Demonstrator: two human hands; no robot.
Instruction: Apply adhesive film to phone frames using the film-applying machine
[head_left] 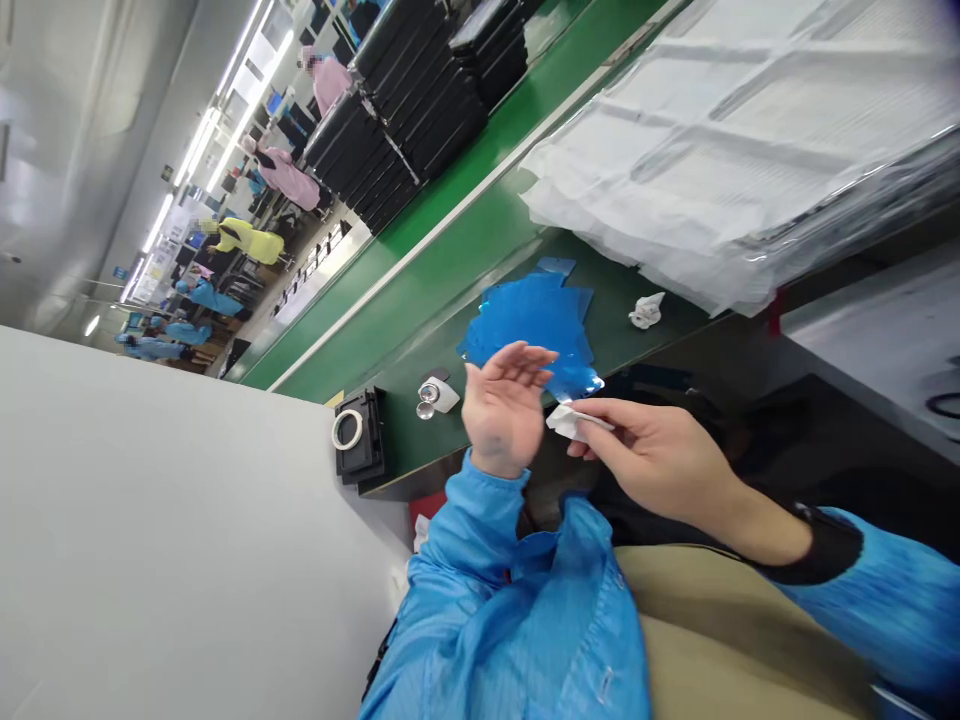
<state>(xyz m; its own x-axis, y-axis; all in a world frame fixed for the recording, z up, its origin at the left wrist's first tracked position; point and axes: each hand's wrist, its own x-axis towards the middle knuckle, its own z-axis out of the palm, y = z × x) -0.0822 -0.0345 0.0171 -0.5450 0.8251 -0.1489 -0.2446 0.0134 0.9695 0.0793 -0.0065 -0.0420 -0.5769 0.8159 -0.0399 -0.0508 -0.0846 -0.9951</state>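
The blue jacket (525, 630) and tan trousers (720, 620) of the person lie nearest the camera. The right hand (664, 465), extending from a sleeve with a black cuff (829, 545), holds a white wipe (574, 422); its fingers are closed on the wipe in a pinch with the thumb. The wipe is located between the two hands, just beside the near corner of the blue sheets; contact with them cannot be determined. The left hand (504, 415) is turned palm up, its fingers spread slightly and gently curled, gripping nothing. Behind the left hand, the blue sheets (529, 320) form a loose, overlapping pile on the dark green desk (611, 290). Left of the pile stands or lies a small white bottle (444, 396) with a metallic top. Further left, at the desk edge, a white ring (346, 430) rests on a black box (369, 460), next to a white panel (150, 540). Right of the pile lies a crumpled tissue (646, 311), near a white-covered stack (720, 150). Beyond the desk runs a brighter green strip (420, 215), with stacked black trays (420, 90) on its far side. In the background, workers (285, 178) wear pink, yellow and blue garments beneath ceiling lights (196, 148).
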